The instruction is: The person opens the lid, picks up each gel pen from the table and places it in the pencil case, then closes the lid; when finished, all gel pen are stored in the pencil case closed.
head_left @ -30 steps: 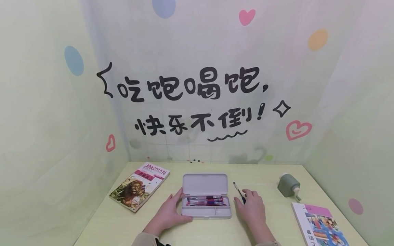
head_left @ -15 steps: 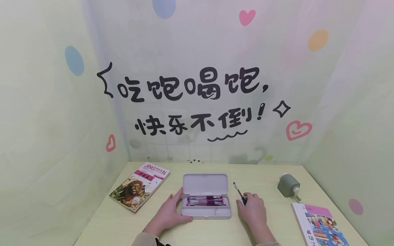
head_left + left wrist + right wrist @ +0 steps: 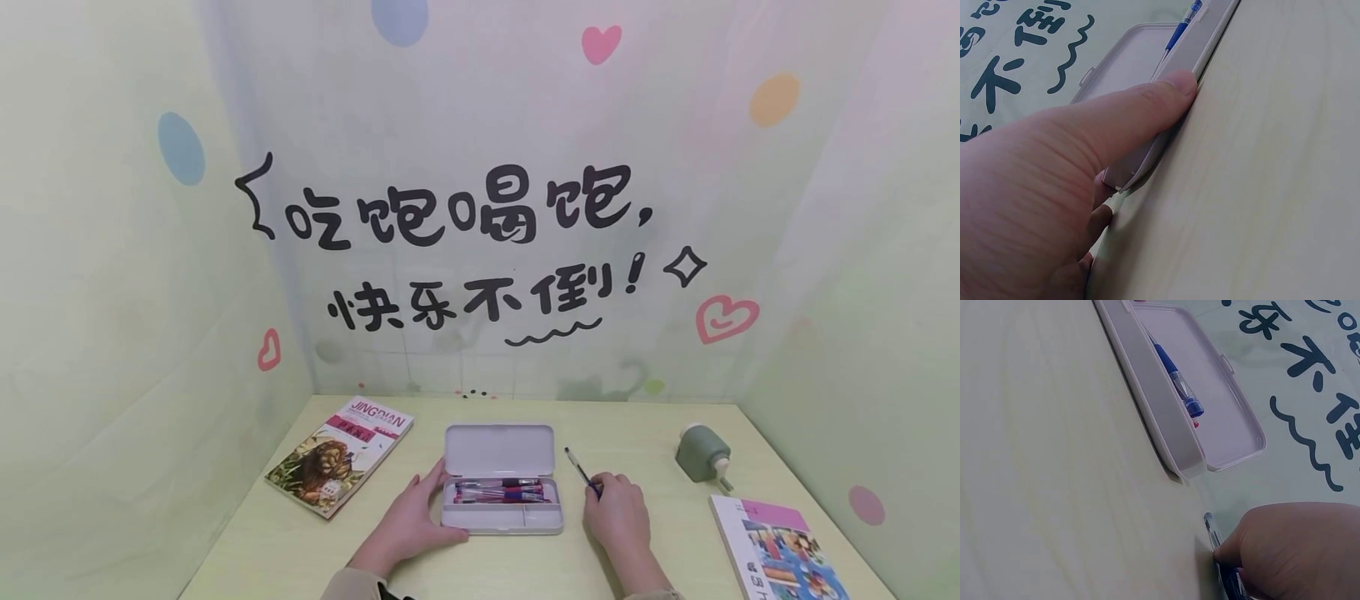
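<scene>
Item: blue ballpoint pen [image 3: 581,472], on the pale wooden desk [image 3: 645,433] right of the open white plastic pencil case [image 3: 501,479].
I see my right hand [image 3: 618,512] pinching its lower end; my left hand [image 3: 412,521] rests relaxed against the case's left edge.

This looks like a small study corner, likely set up for a child. A pale wooden desk [image 3: 645,433] sits boxed in by soft green walls decorated with pastel dots, hearts and playful hand-lettered Chinese characters. Illustrated books [image 3: 339,454], an open pencil case [image 3: 501,479] and a green pencil sharpener [image 3: 702,452] lie on it.
</scene>
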### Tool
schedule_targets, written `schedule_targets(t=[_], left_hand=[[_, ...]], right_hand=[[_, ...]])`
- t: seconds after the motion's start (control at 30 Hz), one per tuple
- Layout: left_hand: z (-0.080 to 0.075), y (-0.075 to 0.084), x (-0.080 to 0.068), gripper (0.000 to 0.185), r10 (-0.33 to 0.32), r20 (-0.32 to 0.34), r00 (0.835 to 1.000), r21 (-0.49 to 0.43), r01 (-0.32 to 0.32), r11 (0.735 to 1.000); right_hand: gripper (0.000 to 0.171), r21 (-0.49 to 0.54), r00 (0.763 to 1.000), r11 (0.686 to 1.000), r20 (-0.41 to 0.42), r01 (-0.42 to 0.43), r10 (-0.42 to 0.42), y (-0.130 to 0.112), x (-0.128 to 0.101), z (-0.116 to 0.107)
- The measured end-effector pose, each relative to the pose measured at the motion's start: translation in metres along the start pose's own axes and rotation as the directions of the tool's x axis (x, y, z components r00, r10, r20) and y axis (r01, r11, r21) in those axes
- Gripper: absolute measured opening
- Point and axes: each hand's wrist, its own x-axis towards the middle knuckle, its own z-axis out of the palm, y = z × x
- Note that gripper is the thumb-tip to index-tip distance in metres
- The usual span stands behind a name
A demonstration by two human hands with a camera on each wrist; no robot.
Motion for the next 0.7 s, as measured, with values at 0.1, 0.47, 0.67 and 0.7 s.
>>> schedule_targets(t=[0.1, 0.47, 0.67, 0.7], left_hand=[[0.000, 0.000, -0.001, 0.143, -0.004, -0.001, 1.000, -0.001, 0.004, 1.000], [0.001, -0.002, -0.001, 0.143, -0.008, -0.005, 1.000, -0.004, 0.008, 1.000], [0.000, -0.001, 0.000, 0.143, -0.004, -0.002, 1.000, -0.004, 0.004, 1.000], [0.000, -0.001, 0.000, 0.143, -0.002, -0.002, 1.000, -0.003, 0.002, 1.000]], right_hand=[[0.026, 0.008, 1.000, 1.000, -0.026, 0.014, -0.013, 0.000, -0.001, -0.001], [0.024, 0.104, 0.945, 0.984, -0.310, 0.145, -0.107, -0.015, -0.002, 0.000], [0.019, 0.088, 0.877, 0.945, -0.408, 0.315, -0.254, -0.029, -0.003, 0.009], [0.019, 0.075, 0.862, 0.935, -0.418, 0.346, -0.286, -0.030, -0.003, 0.012]])
